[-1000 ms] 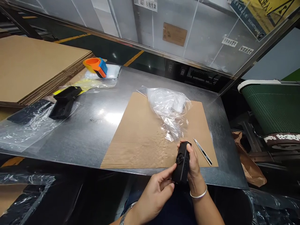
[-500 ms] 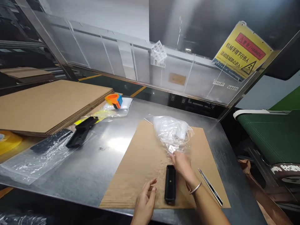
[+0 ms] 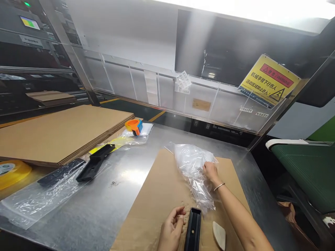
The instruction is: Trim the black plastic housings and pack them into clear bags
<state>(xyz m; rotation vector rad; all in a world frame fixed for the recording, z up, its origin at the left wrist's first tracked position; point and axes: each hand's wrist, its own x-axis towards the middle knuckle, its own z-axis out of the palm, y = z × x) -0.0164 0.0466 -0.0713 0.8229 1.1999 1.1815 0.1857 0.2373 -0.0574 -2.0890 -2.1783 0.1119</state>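
Observation:
My right hand (image 3: 210,171) is closed on the right side of a crumpled clear plastic bag (image 3: 191,162), its fingertips partly hidden in the film. White contents show through the bag, and its loose end trails towards me. My left hand (image 3: 172,226) hovers just left of a long black tray-like part (image 3: 193,230), fingers loosely curled and apart, with nothing visible in them. Right of that part lies a pale, rounded flat piece (image 3: 219,235). All of these are over a brown cardboard sheet (image 3: 151,198).
Stacked cardboard (image 3: 65,136) covers the table's left side. Near it are an orange-and-blue tape dispenser (image 3: 134,126), another black part (image 3: 95,162), a clear bag with a dark piece (image 3: 61,172) and a yellow tape roll (image 3: 13,172). A green conveyor (image 3: 306,167) stands right.
My right hand has moved forward along the bag, whose loose end now stretches nearer me. The pale piece has come into view; the utility knife is out of sight. The camera view has shifted.

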